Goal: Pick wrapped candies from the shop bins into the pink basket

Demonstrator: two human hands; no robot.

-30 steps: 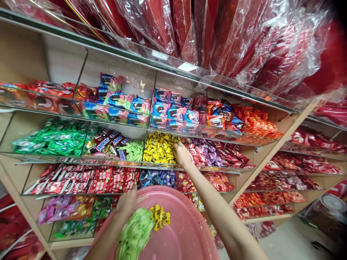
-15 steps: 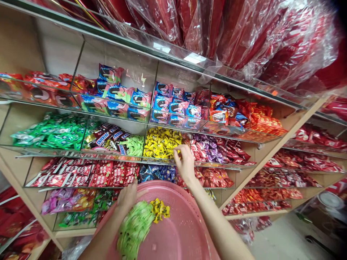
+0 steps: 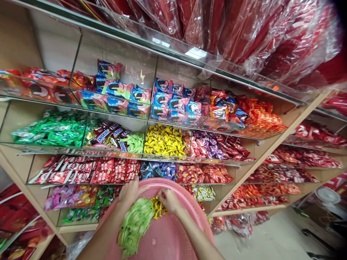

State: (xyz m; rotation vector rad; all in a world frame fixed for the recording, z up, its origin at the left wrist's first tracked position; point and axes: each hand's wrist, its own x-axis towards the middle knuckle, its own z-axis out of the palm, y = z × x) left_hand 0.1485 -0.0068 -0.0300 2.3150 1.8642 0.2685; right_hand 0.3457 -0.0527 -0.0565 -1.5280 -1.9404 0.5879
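Observation:
A round pink plastic basket (image 3: 179, 240) with a perforated wall is before me, below the shelves. My left hand (image 3: 130, 192) grips its far left rim, thumb on the inner side. Inside the basket, a heap of light green wrapped candies (image 3: 137, 224) lies on the left. Beside the heap is a small cluster of yellow-wrapped candies (image 3: 159, 210). My right hand (image 3: 168, 199) is low over this cluster, its fingers curled closed around yellow-wrapped candies, largely hidden by the fingers. Straight above, the shelf compartment holds a pile of yellow candies (image 3: 165, 141).
Glass-fronted shelves hold green packets (image 3: 51, 130), Snickers bars (image 3: 108, 133), blue biscuit packs (image 3: 177, 103) and red packets (image 3: 115, 171). Plastic-wrapped red items (image 3: 244, 39) fill the top. A slanting wooden upright (image 3: 267, 155) divides off more red sweets on the right.
My right hand has come down from the yellow candies on the shelf into the basket, over the yellow cluster. My left hand stays on the rim.

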